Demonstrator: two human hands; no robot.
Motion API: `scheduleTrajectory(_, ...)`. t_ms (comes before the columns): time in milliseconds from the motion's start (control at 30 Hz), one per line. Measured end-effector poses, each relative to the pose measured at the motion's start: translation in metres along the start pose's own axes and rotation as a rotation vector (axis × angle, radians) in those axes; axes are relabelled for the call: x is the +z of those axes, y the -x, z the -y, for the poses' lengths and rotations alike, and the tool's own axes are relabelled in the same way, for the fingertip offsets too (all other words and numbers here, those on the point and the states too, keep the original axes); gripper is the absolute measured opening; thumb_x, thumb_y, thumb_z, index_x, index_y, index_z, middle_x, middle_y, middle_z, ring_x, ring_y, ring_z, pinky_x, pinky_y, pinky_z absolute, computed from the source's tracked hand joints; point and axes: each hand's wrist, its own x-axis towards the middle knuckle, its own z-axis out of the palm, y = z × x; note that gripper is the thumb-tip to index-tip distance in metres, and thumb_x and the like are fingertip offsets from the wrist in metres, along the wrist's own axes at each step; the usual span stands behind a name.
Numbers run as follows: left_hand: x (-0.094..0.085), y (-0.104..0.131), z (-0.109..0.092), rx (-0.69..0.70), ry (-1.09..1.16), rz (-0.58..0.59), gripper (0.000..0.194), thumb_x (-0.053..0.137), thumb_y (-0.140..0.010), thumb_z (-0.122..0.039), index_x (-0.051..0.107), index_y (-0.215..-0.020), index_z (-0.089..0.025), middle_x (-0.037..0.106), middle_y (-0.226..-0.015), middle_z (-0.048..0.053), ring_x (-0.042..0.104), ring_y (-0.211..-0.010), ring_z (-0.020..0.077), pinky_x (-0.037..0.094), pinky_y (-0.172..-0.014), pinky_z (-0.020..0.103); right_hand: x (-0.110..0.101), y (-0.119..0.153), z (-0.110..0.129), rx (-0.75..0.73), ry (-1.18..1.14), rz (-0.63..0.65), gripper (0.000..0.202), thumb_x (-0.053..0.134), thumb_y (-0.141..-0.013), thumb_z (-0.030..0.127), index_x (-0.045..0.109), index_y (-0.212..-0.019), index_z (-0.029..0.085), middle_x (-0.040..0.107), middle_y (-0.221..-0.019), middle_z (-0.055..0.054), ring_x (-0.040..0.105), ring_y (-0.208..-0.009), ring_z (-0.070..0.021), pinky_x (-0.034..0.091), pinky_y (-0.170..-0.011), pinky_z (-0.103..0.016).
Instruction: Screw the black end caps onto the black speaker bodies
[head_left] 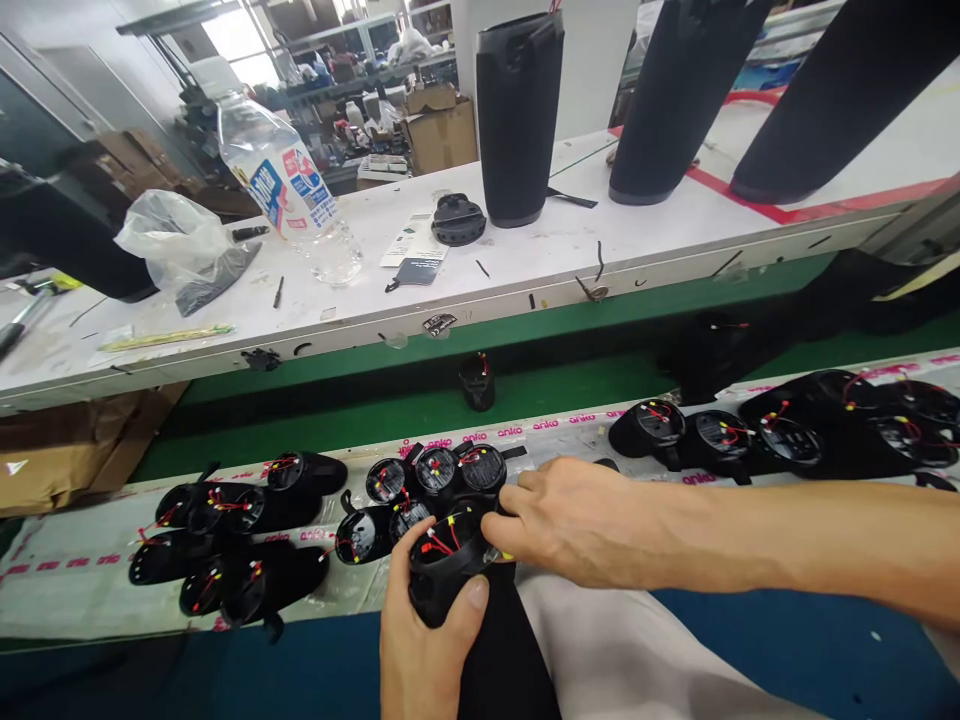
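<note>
— Where are your hands?
— My left hand (424, 650) sits at the near edge of the bench (67, 590), wrapped round a speaker shell (450, 565); my right hand (570, 520) meets the shell from the right.
— And around them?
— More shells (225, 545) lie to the left, others (787, 435) to the right. Behind, across the belt (360, 410), a water bottle (289, 195) stands on the far table (525, 270), left of a tall speaker (519, 115).
</note>
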Motion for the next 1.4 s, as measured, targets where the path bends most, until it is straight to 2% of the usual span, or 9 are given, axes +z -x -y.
scheduleTrajectory(133,0.000,-0.003,0.007,0.019,0.039,-0.021,0.079,0.086,-0.070,-0.066,0.070,-0.134,-0.023,0.080,-0.124,0.010,0.070,-0.118,0.0367,0.048,-0.105,0.043,0.003,0.001,-0.001,-0.004,0.003,-0.053,0.008,0.053,-0.109,0.014,0.057,-0.113,0.020,0.064,-0.087,-0.004,0.056,-0.068,-0.0208,0.020,-0.056,-0.036)
scheduleTrajectory(300,0.000,-0.005,0.013,0.027,0.072,-0.034,0.089,0.088,-0.064,-0.078,0.071,-0.133,-0.025,0.081,-0.121,0.008,0.072,-0.114,0.0354,0.049,-0.101,0.040,0.004,0.002,0.001,0.041,-0.007,-0.042,0.012,0.050,-0.107,0.010,0.057,-0.111,0.020,0.065,-0.089,-0.004,0.056,-0.069,-0.0214,0.021,-0.057,-0.037)
scheduleTrajectory(467,-0.001,-0.002,0.008,0.024,0.039,-0.047,0.086,0.089,-0.065,-0.074,0.071,-0.132,-0.024,0.082,-0.119,0.009,0.074,-0.114,0.0375,0.052,-0.101,0.043,0.009,0.003,0.005,0.074,-0.024,-0.040,0.013,0.056,-0.103,0.009,0.057,-0.110,0.020,0.067,-0.092,-0.005,0.058,-0.069,-0.0210,0.018,-0.056,-0.037)
scheduleTrajectory(667,-0.002,-0.001,0.004,0.050,-0.052,-0.089,0.077,0.088,-0.068,-0.066,0.073,-0.131,-0.025,0.082,-0.118,0.010,0.074,-0.112,0.0384,0.052,-0.101,0.045,0.005,0.001,0.004,0.051,-0.018,0.004,0.013,0.057,-0.103,0.010,0.057,-0.112,0.020,0.066,-0.089,-0.004,0.059,-0.067,-0.0209,0.018,-0.054,-0.036)
scheduleTrajectory(800,-0.002,-0.002,0.003,0.042,-0.050,-0.045,0.077,0.086,-0.069,-0.066,0.071,-0.133,-0.025,0.082,-0.118,0.009,0.073,-0.111,0.0377,0.053,-0.099,0.045,0.000,0.001,-0.002,0.001,-0.007,0.012,0.009,0.053,-0.108,0.014,0.059,-0.113,0.020,0.064,-0.086,-0.003,0.057,-0.066,-0.0217,0.022,-0.053,-0.037)
scheduleTrajectory(1000,-0.001,-0.003,0.004,0.026,-0.035,-0.034,0.079,0.088,-0.068,-0.069,0.073,-0.131,-0.024,0.082,-0.118,0.010,0.074,-0.112,0.0379,0.052,-0.100,0.044,-0.018,-0.004,-0.006,-0.050,-0.008,0.083,0.009,0.055,-0.108,0.013,0.061,-0.110,0.018,0.062,-0.081,-0.001,0.046,-0.056,-0.0176,0.023,-0.049,-0.035)
scheduleTrajectory(1167,0.000,-0.006,0.007,0.032,-0.045,-0.001,0.080,0.088,-0.069,-0.069,0.071,-0.132,-0.023,0.083,-0.111,0.008,0.076,-0.102,0.0343,0.056,-0.091,0.040,-0.016,-0.011,-0.006,-0.019,-0.016,0.188,0.007,0.059,-0.108,0.016,0.063,-0.114,0.017,0.068,-0.085,-0.003,0.051,-0.058,-0.0174,0.021,-0.049,-0.035)
scheduleTrajectory(1267,0.002,-0.010,0.010,0.024,0.062,0.039,0.081,0.090,-0.069,-0.069,0.071,-0.132,-0.023,0.083,-0.118,0.009,0.076,-0.109,0.0336,0.054,-0.098,0.039,-0.003,-0.013,-0.008,-0.003,-0.063,0.144,0.012,0.055,-0.114,0.024,0.064,-0.114,0.017,0.072,-0.089,-0.005,0.056,-0.062,-0.0179,0.020,-0.052,-0.035)
scheduleTrajectory(1400,0.005,-0.014,0.015,-0.102,0.279,0.136,0.096,0.093,-0.066,-0.069,0.062,-0.143,-0.020,0.084,-0.119,0.012,0.078,-0.111,0.0343,0.055,-0.103,0.042,0.008,-0.009,-0.015,0.045,-0.286,0.025,0.023,0.054,-0.118,0.039,0.064,-0.115,0.019,0.076,-0.094,-0.004,0.064,-0.072,-0.0185,0.025,-0.057,-0.033)
